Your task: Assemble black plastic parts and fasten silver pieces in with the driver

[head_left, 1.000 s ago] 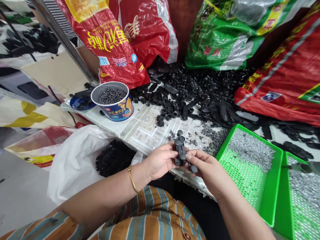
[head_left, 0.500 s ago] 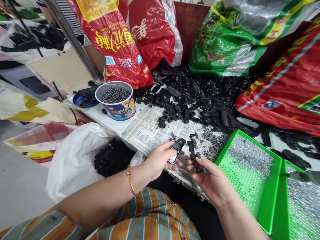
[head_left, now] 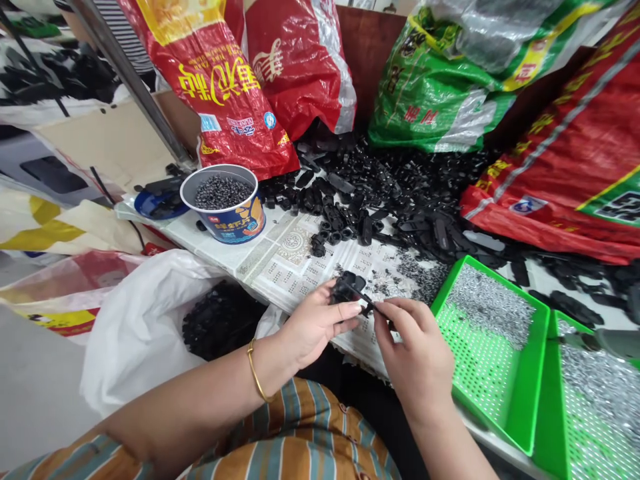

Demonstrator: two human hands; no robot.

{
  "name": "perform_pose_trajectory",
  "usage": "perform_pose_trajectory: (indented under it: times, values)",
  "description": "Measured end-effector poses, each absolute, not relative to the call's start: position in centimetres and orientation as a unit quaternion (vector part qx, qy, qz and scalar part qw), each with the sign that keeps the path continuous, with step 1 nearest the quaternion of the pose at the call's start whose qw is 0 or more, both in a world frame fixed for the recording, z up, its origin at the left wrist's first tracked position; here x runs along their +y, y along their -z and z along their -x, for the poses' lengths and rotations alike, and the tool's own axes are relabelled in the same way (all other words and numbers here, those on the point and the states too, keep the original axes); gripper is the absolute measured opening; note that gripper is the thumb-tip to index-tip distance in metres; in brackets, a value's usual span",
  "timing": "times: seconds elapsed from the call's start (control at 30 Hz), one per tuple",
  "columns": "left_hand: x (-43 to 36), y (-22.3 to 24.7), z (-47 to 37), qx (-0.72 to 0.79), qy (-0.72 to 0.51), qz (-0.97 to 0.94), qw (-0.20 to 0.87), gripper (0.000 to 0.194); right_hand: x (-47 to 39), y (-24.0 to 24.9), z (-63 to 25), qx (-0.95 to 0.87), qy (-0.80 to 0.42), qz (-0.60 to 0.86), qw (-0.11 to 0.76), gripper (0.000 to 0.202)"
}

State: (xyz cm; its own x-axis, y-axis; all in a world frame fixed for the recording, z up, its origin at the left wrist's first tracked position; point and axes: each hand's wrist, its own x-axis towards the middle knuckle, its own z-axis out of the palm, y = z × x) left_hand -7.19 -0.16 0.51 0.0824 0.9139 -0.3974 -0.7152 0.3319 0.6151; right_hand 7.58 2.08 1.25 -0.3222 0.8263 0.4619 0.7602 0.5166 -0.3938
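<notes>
Just over the table's front edge, my left hand (head_left: 317,323) is closed on a small black plastic casing (head_left: 349,285), thumb along its near side. My right hand (head_left: 417,340) pinches a thin black plastic piece (head_left: 369,301) between thumb and fingertips. That piece reaches across to the casing and overlaps it; whether the two are joined I cannot tell. Behind my hands, tiny black bits (head_left: 400,277) are scattered on the patterned tabletop (head_left: 295,273). A large heap of black plastic parts (head_left: 390,180) lies farther back.
At left on the table stands a blue tub (head_left: 225,210) of small dark pieces. Green perforated trays (head_left: 537,373) with small silvery parts are at right. Red bags (head_left: 235,100) and a green bag (head_left: 435,107) line the back. A white sack (head_left: 135,327) of black parts sits below left.
My right hand has turned over and come in against the casing, its black piece now lying across it. The casing has tilted in my left hand. The view has shifted slightly.
</notes>
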Motion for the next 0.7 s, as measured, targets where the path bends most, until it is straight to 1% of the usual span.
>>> perform_pose_trajectory:
  times: [0.07,0.17,0.3,0.4,0.47,0.53,0.6,0.63,0.7]
  values:
    - [-0.2,-0.3,6.9,0.367,-0.573,-0.130,0.721,0.029,2.0,-0.9,-7.8,-0.829,0.005,0.460,0.318,0.017]
    - [-0.3,-0.2,6.7,0.363,-0.581,-0.124,0.718,0.027,1.8,-0.4,-8.2,-0.846,0.026,0.430,0.315,0.025]
    - [-0.4,-0.1,6.5,0.356,-0.584,-0.133,0.718,0.026,1.6,0.3,-8.6,-0.850,0.016,0.415,0.323,0.032]
    - [-0.4,-0.1,6.5,0.355,-0.582,-0.137,0.718,0.027,1.8,0.3,-8.5,-0.840,-0.038,0.421,0.341,0.027]
    - [-0.4,0.0,6.6,0.368,-0.575,-0.138,0.718,0.030,2.0,-0.1,-8.3,-0.803,-0.146,0.457,0.353,0.017]
    - [-0.3,-0.1,7.0,0.388,-0.564,-0.132,0.717,0.034,2.2,-0.6,-8.1,-0.708,-0.340,0.514,0.346,0.009]
    - [-0.2,-0.1,7.3,0.397,-0.556,-0.123,0.720,0.036,2.3,-1.1,-8.1,-0.547,-0.556,0.541,0.314,0.016]
    - [-0.1,-0.2,7.5,0.394,-0.554,-0.121,0.723,0.035,2.4,-1.3,-8.1,-0.464,-0.639,0.537,0.296,0.019]
    - [0.0,-0.4,7.7,0.380,-0.555,-0.123,0.730,0.032,2.4,-1.6,-8.3,-0.345,-0.737,0.515,0.268,0.023]
